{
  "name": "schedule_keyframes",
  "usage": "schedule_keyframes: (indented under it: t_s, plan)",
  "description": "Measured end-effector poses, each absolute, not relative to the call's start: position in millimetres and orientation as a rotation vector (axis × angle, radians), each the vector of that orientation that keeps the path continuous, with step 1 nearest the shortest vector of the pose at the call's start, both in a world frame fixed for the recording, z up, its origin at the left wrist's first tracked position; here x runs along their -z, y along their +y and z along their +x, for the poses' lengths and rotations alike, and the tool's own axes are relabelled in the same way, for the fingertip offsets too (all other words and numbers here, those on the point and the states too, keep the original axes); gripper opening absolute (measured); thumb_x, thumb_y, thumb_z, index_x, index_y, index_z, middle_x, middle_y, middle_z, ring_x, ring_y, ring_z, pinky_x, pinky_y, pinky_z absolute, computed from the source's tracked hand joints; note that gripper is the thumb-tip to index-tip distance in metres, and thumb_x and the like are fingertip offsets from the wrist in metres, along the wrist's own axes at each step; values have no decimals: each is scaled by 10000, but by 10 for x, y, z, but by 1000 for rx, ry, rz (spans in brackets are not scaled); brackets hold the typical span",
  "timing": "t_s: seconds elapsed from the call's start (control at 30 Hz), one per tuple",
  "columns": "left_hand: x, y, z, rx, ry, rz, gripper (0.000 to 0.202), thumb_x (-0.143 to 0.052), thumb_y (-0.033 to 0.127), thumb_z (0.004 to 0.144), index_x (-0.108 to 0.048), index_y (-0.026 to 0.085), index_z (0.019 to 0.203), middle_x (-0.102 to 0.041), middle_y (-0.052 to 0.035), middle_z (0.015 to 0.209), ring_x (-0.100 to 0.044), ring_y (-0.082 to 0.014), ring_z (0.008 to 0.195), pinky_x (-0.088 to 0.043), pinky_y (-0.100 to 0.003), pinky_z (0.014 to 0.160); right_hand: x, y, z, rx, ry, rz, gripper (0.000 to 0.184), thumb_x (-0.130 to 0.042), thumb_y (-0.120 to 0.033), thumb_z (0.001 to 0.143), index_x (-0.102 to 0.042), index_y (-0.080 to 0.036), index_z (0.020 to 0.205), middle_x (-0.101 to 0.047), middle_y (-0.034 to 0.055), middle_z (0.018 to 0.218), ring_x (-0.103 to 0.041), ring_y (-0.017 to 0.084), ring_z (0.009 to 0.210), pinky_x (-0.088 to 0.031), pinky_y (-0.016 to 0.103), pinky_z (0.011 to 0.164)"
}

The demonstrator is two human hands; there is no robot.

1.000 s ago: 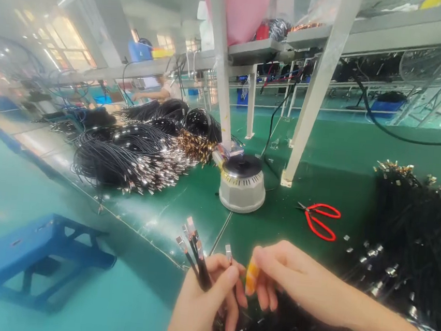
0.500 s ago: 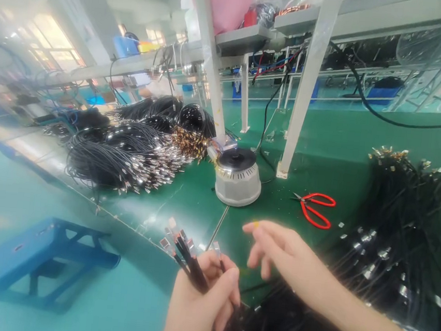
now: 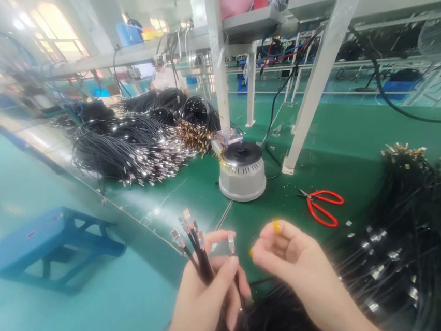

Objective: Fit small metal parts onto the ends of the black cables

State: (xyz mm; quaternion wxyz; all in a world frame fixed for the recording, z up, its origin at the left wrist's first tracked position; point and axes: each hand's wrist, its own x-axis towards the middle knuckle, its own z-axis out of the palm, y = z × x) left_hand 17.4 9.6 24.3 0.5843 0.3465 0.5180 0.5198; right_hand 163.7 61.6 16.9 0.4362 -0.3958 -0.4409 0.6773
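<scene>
A white metal leg (image 3: 220, 56) and another white metal leg (image 3: 317, 86) stand up on the green mat (image 3: 180, 195), blocking bits of the room behind. By the foot of the first sits a round machine (image 3: 242, 180), pale and many-sided below with a flat, shiny black top. Red-handled snips (image 3: 323, 206) lie to its right with their blades a bit apart.

A big heap of looped black cables (image 3: 117, 145) is on the left, smooth and bendy, with shiny silver ends. Gold-colored ends (image 3: 196, 136) poke out beside them. More dark cables (image 3: 414, 215) spread along the right side. A blue plastic stool (image 3: 53, 243) with cut-out holes is on the floor, and a co-worker (image 3: 168, 77) is behind the heap.

The left hand (image 3: 211, 284) is closed around a bunch of black cables (image 3: 199, 244) with flat, boxy metal tips, and one silver tip (image 3: 231, 243) sticks up by its thumb. The right hand (image 3: 293, 256) is close by but not touching it, fingers curled, thumb and pointer finger a little apart. Yellow wrap (image 3: 276, 226) shows on the pointer finger.
</scene>
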Motion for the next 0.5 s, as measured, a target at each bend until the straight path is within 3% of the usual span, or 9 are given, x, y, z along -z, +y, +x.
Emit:
schedule_keyframes:
  t_s: [0.5]
  plan:
    - [-227, 60, 169, -1097, 1238, 907, 298, -567, 326, 888, -452, 200, 1132, -651, 19, 575, -521, -86, 292, -328, -138, 327, -225, 623, 1562, -1628, -1288, -1033, 216, -739, -163, 730, -535, -199, 792, -631, -50, 709, -570, 116, 677, -408, 239, 633]
